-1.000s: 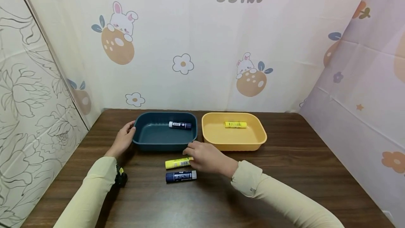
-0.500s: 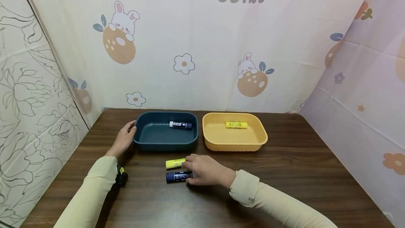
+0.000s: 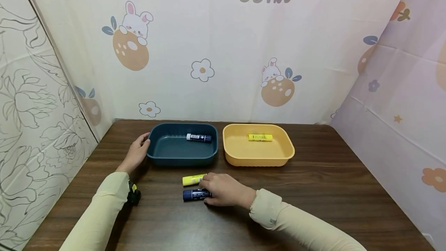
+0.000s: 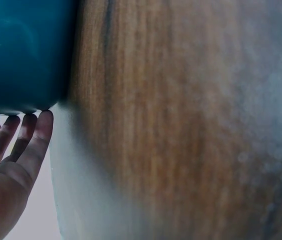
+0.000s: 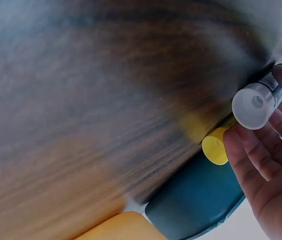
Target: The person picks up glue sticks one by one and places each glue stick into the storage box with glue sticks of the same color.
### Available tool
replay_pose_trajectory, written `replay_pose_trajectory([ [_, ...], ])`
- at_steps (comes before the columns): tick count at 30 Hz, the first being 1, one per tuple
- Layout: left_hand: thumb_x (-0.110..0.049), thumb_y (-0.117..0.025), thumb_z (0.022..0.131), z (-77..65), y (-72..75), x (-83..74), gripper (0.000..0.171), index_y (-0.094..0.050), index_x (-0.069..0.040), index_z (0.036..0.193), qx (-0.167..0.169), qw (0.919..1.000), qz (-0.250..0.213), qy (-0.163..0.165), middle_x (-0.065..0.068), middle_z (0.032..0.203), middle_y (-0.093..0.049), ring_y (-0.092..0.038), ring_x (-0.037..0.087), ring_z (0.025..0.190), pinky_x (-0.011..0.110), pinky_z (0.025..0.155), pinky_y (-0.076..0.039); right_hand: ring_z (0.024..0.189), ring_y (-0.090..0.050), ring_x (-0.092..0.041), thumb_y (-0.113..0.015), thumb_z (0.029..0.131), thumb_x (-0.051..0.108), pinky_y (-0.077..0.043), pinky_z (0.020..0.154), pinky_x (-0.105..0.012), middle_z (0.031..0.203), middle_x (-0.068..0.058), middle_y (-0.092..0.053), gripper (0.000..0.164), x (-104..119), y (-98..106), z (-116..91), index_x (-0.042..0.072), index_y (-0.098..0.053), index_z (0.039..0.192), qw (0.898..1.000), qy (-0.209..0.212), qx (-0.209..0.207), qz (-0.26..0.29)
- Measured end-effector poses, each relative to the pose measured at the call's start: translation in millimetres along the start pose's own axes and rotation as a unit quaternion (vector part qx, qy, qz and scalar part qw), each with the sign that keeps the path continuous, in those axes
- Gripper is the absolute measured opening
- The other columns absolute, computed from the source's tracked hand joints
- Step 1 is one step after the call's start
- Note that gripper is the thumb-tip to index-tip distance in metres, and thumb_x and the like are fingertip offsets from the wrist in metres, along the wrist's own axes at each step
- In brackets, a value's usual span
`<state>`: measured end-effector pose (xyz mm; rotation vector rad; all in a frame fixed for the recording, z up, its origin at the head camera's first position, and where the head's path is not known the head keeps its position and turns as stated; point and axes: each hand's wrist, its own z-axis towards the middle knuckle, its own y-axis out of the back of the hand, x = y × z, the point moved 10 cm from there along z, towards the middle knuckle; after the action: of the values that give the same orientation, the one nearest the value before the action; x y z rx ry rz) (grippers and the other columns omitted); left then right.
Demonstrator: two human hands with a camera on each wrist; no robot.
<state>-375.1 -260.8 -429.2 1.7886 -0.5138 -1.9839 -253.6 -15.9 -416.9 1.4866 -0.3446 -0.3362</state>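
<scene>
My left hand [image 3: 136, 153] rests at the left end of the dark blue tray [image 3: 181, 162]; in the left wrist view its nearly straight fingers [image 4: 38, 137] touch the tray's wall. My right hand [image 3: 226, 189] holds a navy glue stick [image 3: 195, 194] lying on the table, thumb on the near side and fingers on the far side, its white end [image 5: 253, 106] hidden from the head view. Just behind it lies a yellow glue stick [image 3: 191, 180], whose right end is covered by the fingers. Another navy glue stick [image 3: 198, 138] with a white end lies in the blue tray.
A yellow tray [image 3: 258, 162] stands right of the blue one, with a yellow glue stick [image 3: 260, 137] inside. Both trays sit at the back of the brown wooden table [image 3: 313, 189], before a printed curtain [image 3: 230, 96]. A small black device [image 3: 133, 195] is on the left wrist.
My right hand has come from the blue tray's front right corner and the yellow glue stick toward me, down onto the navy glue stick. The left hand stays at the tray.
</scene>
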Motion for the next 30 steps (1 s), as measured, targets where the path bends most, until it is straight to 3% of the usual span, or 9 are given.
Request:
replay_pose_trajectory([
  [30, -0.024, -0.027, 0.106, -1.6, -1.1, 0.1, 0.051, -0.023, 0.006, 0.147, 0.001, 1.0000, -0.002, 0.006, 0.029, 0.146, -0.030, -0.031, 0.042, 0.132, 0.055, 0.105, -0.028, 0.084, -0.052, -0.004, -0.072, 0.085, 0.025, -0.048, 0.068, -0.019, 0.095, 0.005, -0.057, 0.026, -1.2, -1.5, -2.8, 0.012, -0.064, 0.107, 1.000, -0.002, -0.014, 0.019],
])
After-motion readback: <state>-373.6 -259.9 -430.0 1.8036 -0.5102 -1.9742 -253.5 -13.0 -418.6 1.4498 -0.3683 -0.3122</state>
